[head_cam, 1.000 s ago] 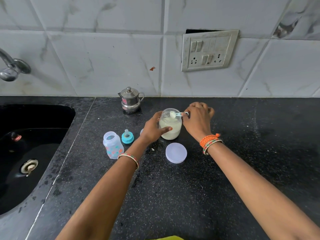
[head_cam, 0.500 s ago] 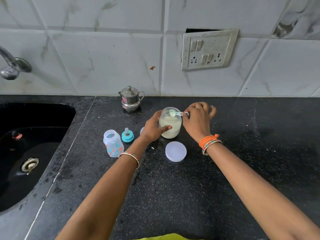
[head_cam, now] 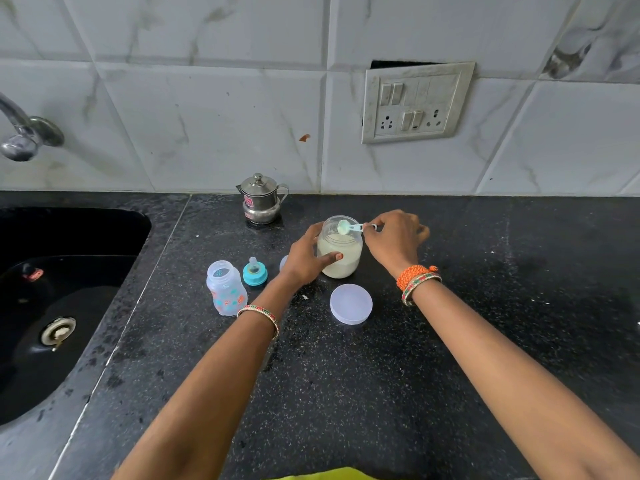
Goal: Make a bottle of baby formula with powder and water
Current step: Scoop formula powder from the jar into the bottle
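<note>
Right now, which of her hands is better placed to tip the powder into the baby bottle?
The right hand: it already pinches the scoop over the open jar. The left hand grips that jar, though it sits nearer the baby bottle.

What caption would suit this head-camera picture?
Left hand steadies the powder jar while the right hand holds a scoop over it, baby bottle waiting open.

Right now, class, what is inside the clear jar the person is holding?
The jar holds pale powder filling its lower half. A small scoop, pinched by the right hand, sits at its mouth. The left hand covers part of the wall, hiding the powder there.
</note>
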